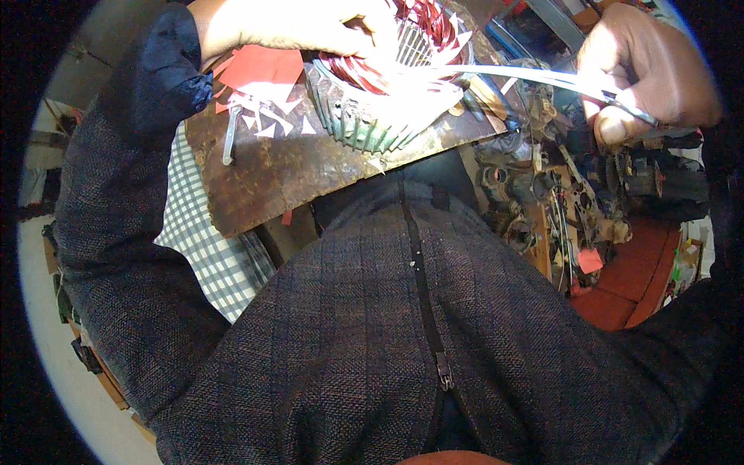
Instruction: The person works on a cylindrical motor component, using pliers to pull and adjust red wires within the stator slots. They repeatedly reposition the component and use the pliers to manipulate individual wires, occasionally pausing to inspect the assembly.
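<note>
A motor stator lies on its side at the top centre, with a green finned housing (364, 133) and bundles of red-brown copper windings (353, 71). My left hand (310, 27) rests against the windings from the left, fingers curled; glare washes out the fingertips and whatever they pinch. From the stator a white cord (515, 72) stretches taut to the right. Its far end is in the closed fingers of my right hand (651, 74), raised beyond the table edge. A thin dark metal piece (634, 111) shows by the right thumb.
The stator sits on a worn wooden table (271, 174). Left of it lie red insulating paper (260, 70), several cut scraps (267, 128) and a small blade (230, 136). Checked cloth (205, 225) hangs at the left. Greasy metal parts (535, 186) crowd the right side.
</note>
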### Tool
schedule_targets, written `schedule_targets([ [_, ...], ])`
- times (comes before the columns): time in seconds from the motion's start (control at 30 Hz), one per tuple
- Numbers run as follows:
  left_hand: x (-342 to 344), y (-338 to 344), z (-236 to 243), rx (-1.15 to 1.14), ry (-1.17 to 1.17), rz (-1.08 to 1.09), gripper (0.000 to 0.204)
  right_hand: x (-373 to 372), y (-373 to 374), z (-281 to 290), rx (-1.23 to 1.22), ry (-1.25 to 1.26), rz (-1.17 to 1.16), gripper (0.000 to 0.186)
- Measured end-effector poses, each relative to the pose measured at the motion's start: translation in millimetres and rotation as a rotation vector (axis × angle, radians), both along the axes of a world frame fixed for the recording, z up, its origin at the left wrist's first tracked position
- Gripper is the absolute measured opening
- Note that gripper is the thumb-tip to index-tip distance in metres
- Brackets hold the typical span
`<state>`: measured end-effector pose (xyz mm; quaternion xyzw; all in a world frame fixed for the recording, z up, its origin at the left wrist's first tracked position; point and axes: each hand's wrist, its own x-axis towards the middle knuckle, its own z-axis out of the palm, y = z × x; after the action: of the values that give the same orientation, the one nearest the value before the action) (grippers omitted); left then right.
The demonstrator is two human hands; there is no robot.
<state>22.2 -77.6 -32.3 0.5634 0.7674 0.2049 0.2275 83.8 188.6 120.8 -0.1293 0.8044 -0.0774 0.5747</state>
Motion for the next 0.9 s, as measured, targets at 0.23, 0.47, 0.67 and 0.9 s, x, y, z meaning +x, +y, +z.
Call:
schedule_targets([
  [0.23,-0.8,-7.8,6.5,0.032,-0.046,-0.053,0.028,-15.8,-2.3,-1.2,-0.028,-0.075,0.105,0.02],
  [0.47,-12.3,-2.9,-14.5,0.102,0.008,-0.071,0.029,-30.6,-0.5,-11.1,-0.069,-0.084,0.225,0.022],
  [0.67,-3.0,-5.4,-11.1,0.114,0.046,-0.019,0.029,-40.7,-2.3,-23.6,-0.126,-0.046,0.389,0.024],
  [0.9,8.9,-1.0,-4.6,0.123,0.039,0.045,0.027,-51.8,7.4,-39.9,-0.331,0.132,0.781,0.026],
])
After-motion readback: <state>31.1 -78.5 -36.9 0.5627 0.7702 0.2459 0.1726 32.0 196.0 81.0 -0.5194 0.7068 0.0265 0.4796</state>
